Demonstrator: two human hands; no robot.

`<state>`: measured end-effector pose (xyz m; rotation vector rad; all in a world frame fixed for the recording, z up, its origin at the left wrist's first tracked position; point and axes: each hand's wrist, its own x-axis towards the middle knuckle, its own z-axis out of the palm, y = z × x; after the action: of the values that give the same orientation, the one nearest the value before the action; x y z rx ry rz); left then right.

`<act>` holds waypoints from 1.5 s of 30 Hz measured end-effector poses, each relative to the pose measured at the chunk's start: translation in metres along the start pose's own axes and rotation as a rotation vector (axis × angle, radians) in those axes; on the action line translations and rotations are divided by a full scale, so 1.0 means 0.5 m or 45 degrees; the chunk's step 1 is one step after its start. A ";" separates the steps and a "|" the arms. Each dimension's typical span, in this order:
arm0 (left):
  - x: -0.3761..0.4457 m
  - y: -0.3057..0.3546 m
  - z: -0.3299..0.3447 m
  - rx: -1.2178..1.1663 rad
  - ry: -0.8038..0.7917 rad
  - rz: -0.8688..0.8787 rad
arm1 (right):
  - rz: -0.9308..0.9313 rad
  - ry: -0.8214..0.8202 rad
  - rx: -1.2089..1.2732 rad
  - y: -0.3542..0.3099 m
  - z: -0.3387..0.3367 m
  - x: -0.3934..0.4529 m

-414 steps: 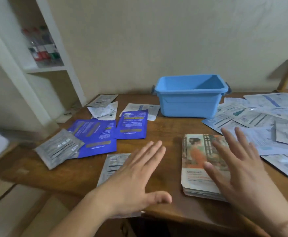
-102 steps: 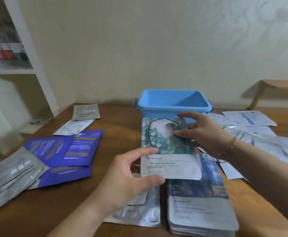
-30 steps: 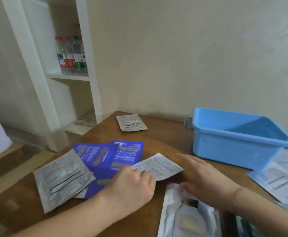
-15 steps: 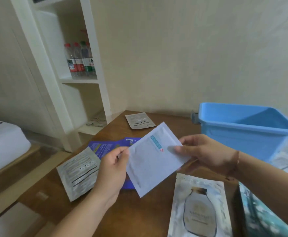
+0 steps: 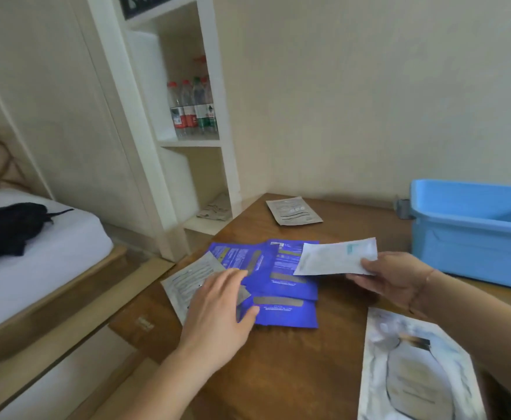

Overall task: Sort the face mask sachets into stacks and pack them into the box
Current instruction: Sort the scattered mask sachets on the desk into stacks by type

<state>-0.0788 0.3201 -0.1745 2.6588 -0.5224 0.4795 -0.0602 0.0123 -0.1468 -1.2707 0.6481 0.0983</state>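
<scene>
My right hand pinches the white sachet above the blue sachets on the tabletop. My left hand lies flat and released on the grey sachet. I should slide that one free without disturbing the blues (they overlap loosely), and keep kinds apart before the box.

Box showing plain light blue; overlapping sachets showing deep blue with grey bars; held sachet showing white with teal mark.
</scene>
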 end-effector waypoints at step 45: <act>-0.057 0.044 -0.082 -1.651 -0.227 -0.459 | -0.597 -0.315 -0.592 0.016 0.053 -0.176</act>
<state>-0.1230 0.3268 -0.1436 1.4665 -0.2315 -0.1960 -0.1254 0.0633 -0.1057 -1.7949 0.0995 0.0167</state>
